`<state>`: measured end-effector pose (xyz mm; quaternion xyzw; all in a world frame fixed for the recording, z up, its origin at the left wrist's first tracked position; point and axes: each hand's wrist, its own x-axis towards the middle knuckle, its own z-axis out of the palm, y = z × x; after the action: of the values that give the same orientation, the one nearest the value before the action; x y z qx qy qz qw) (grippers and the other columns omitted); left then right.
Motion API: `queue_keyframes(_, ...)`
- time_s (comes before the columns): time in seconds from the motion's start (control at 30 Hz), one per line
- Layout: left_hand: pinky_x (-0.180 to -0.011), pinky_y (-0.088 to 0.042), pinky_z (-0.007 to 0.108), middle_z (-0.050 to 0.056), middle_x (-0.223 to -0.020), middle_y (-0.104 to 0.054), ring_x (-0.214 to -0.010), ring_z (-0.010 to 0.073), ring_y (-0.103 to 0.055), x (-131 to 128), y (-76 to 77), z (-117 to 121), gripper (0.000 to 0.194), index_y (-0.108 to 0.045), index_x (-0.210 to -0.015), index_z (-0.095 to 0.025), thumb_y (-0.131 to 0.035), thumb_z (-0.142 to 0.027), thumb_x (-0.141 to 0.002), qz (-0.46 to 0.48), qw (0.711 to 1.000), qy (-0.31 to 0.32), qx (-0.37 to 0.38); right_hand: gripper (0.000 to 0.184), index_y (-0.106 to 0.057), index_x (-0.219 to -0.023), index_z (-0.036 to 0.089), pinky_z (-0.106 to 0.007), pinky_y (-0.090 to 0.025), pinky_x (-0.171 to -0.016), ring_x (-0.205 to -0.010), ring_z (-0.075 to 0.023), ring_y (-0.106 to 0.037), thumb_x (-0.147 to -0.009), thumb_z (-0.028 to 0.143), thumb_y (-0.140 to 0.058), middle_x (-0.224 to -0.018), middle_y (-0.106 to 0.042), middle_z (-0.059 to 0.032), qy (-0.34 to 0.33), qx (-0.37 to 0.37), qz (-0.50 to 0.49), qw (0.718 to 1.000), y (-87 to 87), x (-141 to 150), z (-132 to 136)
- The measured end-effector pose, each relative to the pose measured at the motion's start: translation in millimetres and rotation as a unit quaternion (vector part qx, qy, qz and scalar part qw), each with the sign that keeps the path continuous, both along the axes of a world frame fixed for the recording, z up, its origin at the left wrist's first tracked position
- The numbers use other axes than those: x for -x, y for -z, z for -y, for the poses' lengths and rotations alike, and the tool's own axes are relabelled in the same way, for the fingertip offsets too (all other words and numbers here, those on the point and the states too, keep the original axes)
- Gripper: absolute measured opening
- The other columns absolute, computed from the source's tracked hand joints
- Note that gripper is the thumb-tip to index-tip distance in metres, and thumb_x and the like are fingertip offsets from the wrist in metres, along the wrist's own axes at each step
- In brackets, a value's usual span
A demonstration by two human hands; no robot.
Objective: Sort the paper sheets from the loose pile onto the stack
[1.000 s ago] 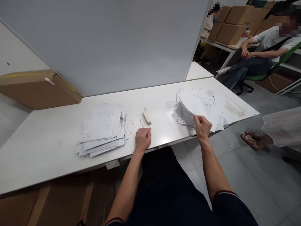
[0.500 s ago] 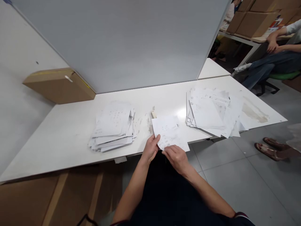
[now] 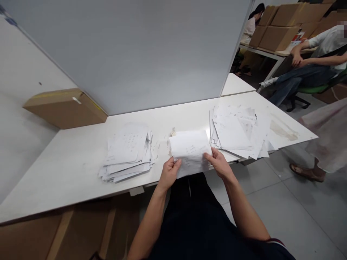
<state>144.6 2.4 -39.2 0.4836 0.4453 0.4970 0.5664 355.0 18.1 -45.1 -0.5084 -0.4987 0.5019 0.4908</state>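
Note:
A white sheet of paper point(image 3: 191, 146) with faint marks is held between my two hands at the table's front edge. My left hand point(image 3: 169, 173) pinches its left side, thumb on top. My right hand point(image 3: 219, 162) grips its right edge, also with the thumb on top. The sheet bends across the middle, its lower part hanging toward my lap. To the left lies a stack of papers point(image 3: 127, 146), its edges uneven. On the right, a looser pile of papers point(image 3: 233, 130) spreads out toward the table's front edge.
A grey panel point(image 3: 162, 54) stands along the back of the white table point(image 3: 67, 169). A cardboard box point(image 3: 67, 110) leans in the left corner. Under the table are more cardboard boxes point(image 3: 84, 231). A seated person point(image 3: 306, 65) and a person in a light skirt point(image 3: 329, 133) are at right.
My right hand has moved from the sheet's lower edge to its right edge. The sheet has turned squarer to me and now bends. The skirted person has come further into view.

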Motion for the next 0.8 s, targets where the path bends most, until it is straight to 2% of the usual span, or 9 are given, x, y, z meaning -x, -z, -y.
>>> queue_keyframes(0.07,-0.09,-0.043,0.035,0.006,-0.1,-0.067,-0.1,0.0204,-0.059,7,-8.3,-1,0.033,-0.061,-0.104,-0.017,-0.056,-0.039,-0.079,-0.056,0.997,-0.026,-0.047,0.037,-0.056,-0.107,0.02,-0.035,-0.046,-0.083,-0.094,-0.0209,-0.059,-0.076,0.041,-0.06,-0.1,-0.065,-0.0061,-0.02,-0.026,-0.057,0.998,-9.4,8,-4)
queue_keyframes(0.13,-0.089,-0.044,0.033,0.006,-0.1,-0.066,-0.099,0.0199,-0.059,13,-13.9,-3,0.033,-0.059,-0.106,-0.017,-0.055,-0.038,-0.08,-0.078,0.991,-0.058,-0.089,0.029,-0.057,-0.099,0.021,-0.032,-0.046,-0.079,-0.087,-0.0182,-0.059,-0.076,0.039,-0.061,-0.092,-0.065,-0.0033,-0.001,-0.058,-0.075,0.996,-15.2,17,-9)
queue_keyframes(0.27,-0.084,-0.045,0.031,0.006,-0.099,-0.063,-0.095,0.0179,-0.059,22,-11.1,-8,0.035,-0.053,-0.11,-0.019,-0.055,-0.038,-0.081,-0.095,0.978,-0.113,-0.146,0.02,-0.057,-0.087,0.021,-0.029,-0.046,-0.075,-0.079,-0.016,-0.057,-0.076,0.038,-0.06,-0.083,-0.062,-0.0012,0.002,-0.106,-0.064,0.992,-5.6,31,-18)
queue_keyframes(0.43,-0.088,-0.043,0.03,0.008,-0.105,-0.059,-0.102,0.0179,-0.055,20,-5.4,-10,0.036,-0.048,-0.114,-0.02,-0.047,-0.041,-0.085,-0.097,0.976,-0.123,-0.154,0.025,-0.056,-0.092,0.021,-0.03,-0.046,-0.076,-0.084,-0.0169,-0.056,-0.077,0.04,-0.058,-0.088,-0.062,-0.0026,-0.036,-0.095,-0.05,0.994,18.6,41,-24)
queue_keyframes(0.53,-0.089,-0.041,0.03,0.008,-0.108,-0.057,-0.104,0.018,-0.053,14,-11.9,-7,0.036,-0.046,-0.115,-0.021,-0.045,-0.042,-0.086,-0.089,0.972,-0.145,-0.16,0.027,-0.056,-0.095,0.02,-0.03,-0.046,-0.078,-0.085,-0.0171,-0.057,-0.079,0.042,-0.055,-0.09,-0.062,-0.0031,-0.039,-0.098,-0.027,0.994,20.3,42,-20)
queue_keyframes(0.63,-0.084,-0.042,0.027,0.008,-0.103,-0.057,-0.098,0.0173,-0.054,10,-16.9,-6,0.037,-0.046,-0.114,-0.021,-0.045,-0.045,-0.085,-0.082,0.965,-0.192,-0.155,0.032,-0.056,-0.101,0.02,-0.033,-0.046,-0.082,-0.091,-0.0189,-0.057,-0.08,0.045,-0.052,-0.095,-0.063,-0.0047,-0.046,-0.106,-0.007,0.993,18.2,41,-17)
queue_keyframes(0.8,-0.079,-0.043,0.026,0.006,-0.098,-0.057,-0.091,0.0165,-0.054,7,-13.7,-8,0.035,-0.049,-0.106,-0.02,-0.048,-0.046,-0.083,-0.071,0.96,-0.231,-0.143,0.042,-0.055,-0.112,0.02,-0.038,-0.044,-0.089,-0.102,-0.0227,-0.056,-0.08,0.047,-0.052,-0.104,-0.064,-0.0081,-0.061,-0.111,0.005,0.992,22.0,41,-16)
